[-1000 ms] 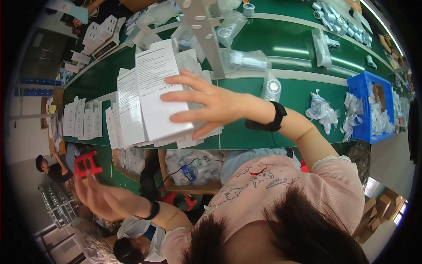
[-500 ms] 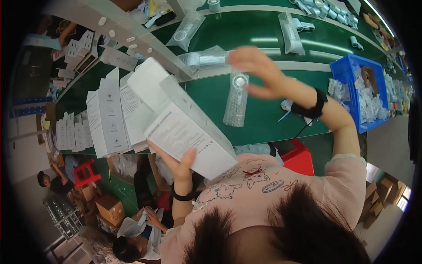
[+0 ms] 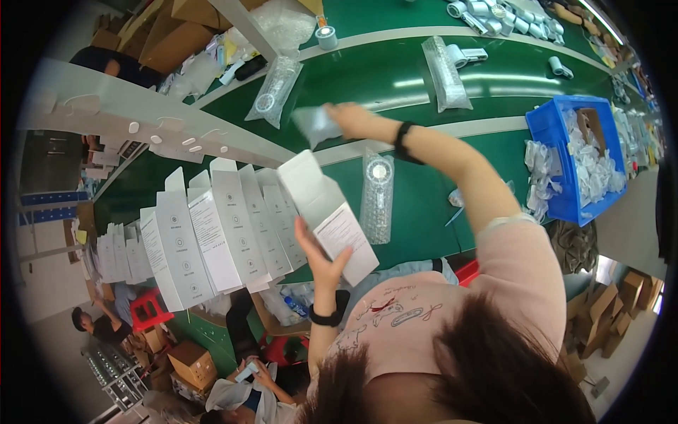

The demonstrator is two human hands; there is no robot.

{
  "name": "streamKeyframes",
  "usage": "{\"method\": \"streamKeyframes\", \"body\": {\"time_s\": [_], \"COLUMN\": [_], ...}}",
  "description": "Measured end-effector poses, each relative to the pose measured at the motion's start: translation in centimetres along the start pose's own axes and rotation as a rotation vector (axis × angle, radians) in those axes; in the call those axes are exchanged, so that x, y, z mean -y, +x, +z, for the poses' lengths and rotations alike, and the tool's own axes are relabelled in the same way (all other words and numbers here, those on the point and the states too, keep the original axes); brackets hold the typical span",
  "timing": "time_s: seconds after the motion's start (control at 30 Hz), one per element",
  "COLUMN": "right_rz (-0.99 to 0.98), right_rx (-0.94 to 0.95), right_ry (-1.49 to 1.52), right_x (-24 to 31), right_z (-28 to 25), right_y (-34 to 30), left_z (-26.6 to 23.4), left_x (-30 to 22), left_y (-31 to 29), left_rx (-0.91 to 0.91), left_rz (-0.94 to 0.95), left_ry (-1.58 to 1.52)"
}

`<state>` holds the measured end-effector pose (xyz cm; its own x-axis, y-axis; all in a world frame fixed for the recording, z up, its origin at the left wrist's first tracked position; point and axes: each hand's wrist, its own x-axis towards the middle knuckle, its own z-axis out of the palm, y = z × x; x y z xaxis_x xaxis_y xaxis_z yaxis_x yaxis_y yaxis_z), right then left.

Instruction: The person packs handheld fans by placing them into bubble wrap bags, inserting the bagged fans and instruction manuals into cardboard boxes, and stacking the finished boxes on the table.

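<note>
My left hand [image 3: 323, 263] is closed round a white carton [image 3: 347, 244], held tilted in front of my chest with its top flap standing up. Farther off, my right hand [image 3: 345, 119] grips a bubble-wrapped device [image 3: 316, 128], smeared by motion, above the metal rail of the green work surface. Another bubble-wrapped device [image 3: 378, 201] with a round face lies on the near green surface, just right of the carton. To the left of my left hand stands a row of white cartons [image 3: 229, 226] with raised flaps.
A blue bin [image 3: 540, 169] full of clear plastic bags stands at the right. More wrapped devices [image 3: 446, 74] lie on the far green surface. A metal post [image 3: 169, 116] slants across the left. A co-worker's hands [image 3: 265, 378] hold a small light-coloured item at lower left.
My right hand has moved left and taken hold of the wrapped device that lay by the rail. The carton in my left hand now sits lower and smaller in view. My view has shifted.
</note>
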<state>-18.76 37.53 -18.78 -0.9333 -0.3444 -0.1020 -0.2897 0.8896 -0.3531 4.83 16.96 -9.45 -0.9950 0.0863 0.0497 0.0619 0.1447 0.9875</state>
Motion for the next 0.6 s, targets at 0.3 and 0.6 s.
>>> {"method": "streamKeyframes", "body": {"time_s": [0.3, 0.6], "right_rz": [0.317, -0.471], "right_rx": [0.052, -0.393], "right_ry": [0.210, -0.269], "right_x": [-13.0, 0.1], "right_z": [-3.8, -6.9], "right_y": [-22.9, 12.3], "left_z": [4.5, 8.7], "left_x": [10.3, 13.7], "left_y": [4.0, 4.2], "left_rx": [0.167, 0.381], "left_rz": [-0.821, -0.837], "left_ry": [-0.821, -0.982]}}
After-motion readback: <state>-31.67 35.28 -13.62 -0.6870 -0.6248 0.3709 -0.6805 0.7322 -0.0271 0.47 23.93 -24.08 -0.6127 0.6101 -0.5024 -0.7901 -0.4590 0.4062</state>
